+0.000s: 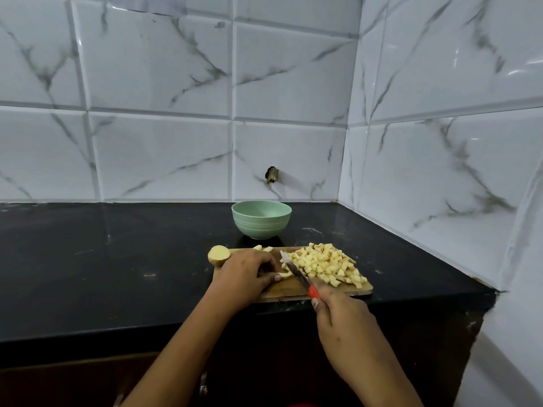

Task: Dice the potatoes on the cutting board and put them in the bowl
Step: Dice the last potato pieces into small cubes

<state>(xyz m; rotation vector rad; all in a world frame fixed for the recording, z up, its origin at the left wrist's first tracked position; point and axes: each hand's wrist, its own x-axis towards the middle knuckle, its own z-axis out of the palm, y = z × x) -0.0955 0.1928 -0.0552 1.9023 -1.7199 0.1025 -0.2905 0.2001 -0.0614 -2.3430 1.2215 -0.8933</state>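
Wooden cutting board (282,290) at near counter edge: left hand (244,274) curled over a potato piece (284,276), pinning it; right hand (340,318) clamped on red-handled knife (295,270), blade just right of the thumb. Diced potato heap (326,265) on board's right, potato half (219,255) at its left corner, green bowl (261,227) beyond, no dice visible inside. Best practice: fingertips tucked back, even spacing, blade vertical

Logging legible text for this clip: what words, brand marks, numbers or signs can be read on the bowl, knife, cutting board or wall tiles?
None readable: the green bowl, cutting board and wall tiles show no lettering.
Knife: any blade marking is too small to tell.
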